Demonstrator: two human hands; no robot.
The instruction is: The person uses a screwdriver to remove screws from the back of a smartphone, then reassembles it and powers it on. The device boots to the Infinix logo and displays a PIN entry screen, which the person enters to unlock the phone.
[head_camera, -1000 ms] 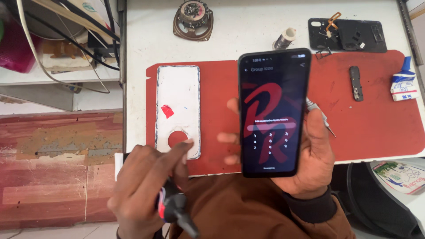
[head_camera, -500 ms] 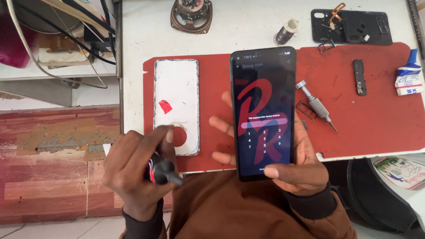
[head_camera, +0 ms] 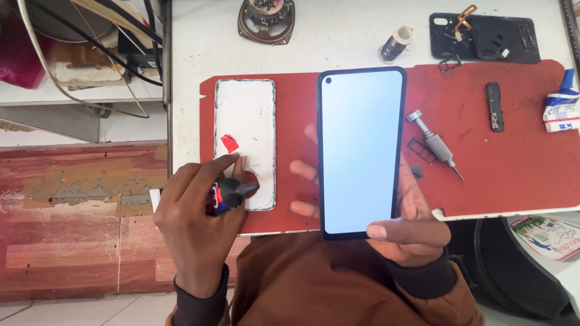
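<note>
Right hand: closed around the black-framed smartphone with blank pale-blue screen, held upright above the red work mat; thumb on its lower edge
Left hand: clamped on a black-nozzled glue tube; nozzle over the white rectangular phone back panel

Pale-blue lit phone screen centre, blue-white packet right edge

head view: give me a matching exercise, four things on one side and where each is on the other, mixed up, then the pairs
Things:
1. smartphone
2. glue tube
3. screwdriver
4. small speaker

Places:
a. lying on the red mat
b. in the left hand
c. on the white table above the mat
d. in the right hand

Pairs: 1-d, 2-b, 3-a, 4-c
</note>
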